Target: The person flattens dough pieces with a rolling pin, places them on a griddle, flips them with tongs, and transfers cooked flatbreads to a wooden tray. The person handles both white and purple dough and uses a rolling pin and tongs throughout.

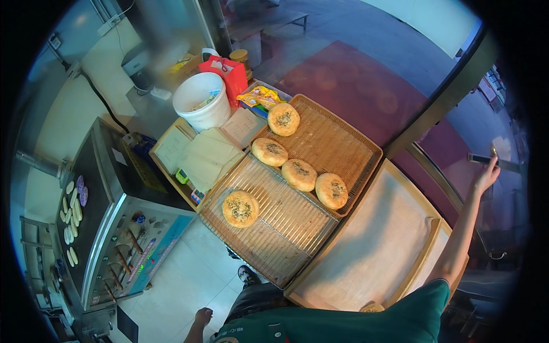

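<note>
My left hand point(203, 316) hangs low over the floor, its fingers curled in and nothing visible in them. At the far right, my right hand point(486, 174) is stretched out past the wooden trays, its fingers closed at a dark, flat bar-like piece point(479, 158) with a pale edge. What exactly it grips is too small to make out. In front of me, one seeded round flatbread point(241, 208) lies on a wire rack point(274, 228). Several more, such as this round flatbread point(283, 119), lie on or along the edge of the brown woven tray point(337, 131) beyond.
A pale wooden tray point(366, 251) stands right of the rack. Behind the rack are paper bags point(211, 154), a white bucket point(201, 117) and a red bag point(229, 77). On the left, a griddle point(94, 200) carries several long dough pieces. A metal-framed window point(440, 97) borders the counter.
</note>
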A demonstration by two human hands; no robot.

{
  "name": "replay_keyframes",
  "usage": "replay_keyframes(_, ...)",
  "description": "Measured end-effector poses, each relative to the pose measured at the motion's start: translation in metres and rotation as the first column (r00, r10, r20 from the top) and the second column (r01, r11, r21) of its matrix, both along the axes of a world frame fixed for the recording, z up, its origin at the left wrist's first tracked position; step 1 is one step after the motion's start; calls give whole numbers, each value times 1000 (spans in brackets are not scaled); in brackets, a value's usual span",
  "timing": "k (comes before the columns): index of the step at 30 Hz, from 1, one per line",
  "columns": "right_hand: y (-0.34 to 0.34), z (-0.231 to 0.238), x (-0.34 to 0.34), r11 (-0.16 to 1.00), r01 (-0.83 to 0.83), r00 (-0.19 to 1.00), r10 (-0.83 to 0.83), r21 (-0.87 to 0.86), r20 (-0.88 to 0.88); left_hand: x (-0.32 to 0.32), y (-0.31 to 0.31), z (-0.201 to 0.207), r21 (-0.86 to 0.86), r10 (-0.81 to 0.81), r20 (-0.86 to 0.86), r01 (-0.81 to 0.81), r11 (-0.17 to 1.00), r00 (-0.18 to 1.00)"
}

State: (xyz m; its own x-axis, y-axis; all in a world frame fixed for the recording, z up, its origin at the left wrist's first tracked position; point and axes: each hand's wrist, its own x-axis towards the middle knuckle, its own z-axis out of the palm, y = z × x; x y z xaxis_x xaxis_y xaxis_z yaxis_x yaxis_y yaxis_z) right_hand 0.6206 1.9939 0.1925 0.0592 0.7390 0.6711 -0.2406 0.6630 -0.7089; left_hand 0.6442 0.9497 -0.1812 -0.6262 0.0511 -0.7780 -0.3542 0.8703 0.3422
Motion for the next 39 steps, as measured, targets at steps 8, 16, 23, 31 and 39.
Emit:
replay_keyframes(8, -59, 2, -110, 989, 24, 978, -54, 148, 202, 10, -2, -7, 177, -186, -309, 248, 953, 933)
replay_keyframes(16, -74, 12, -140, 997, -12, 977, -5, 77, 212, 59, -36, -49, 25, -115, -1, 115, 993, 993)
replay_keyframes(23, -243, -20, -85, 947, -295, 847, 322, -130, 422, 49, -74, -13, 72, 143, 16, -144, 987, 990)
replay_keyframes(31, -553, -171, 20, 34, -239, 174, 985, -970, -8, -61, -90, 21, 155, -110, 79, 97, 983, 991)
replay_keyframes(39, -634, -232, -83, -264, -200, 446, 833, -944, -327, -190, -175, -23, 208, 227, 219, -272, 940, 949)
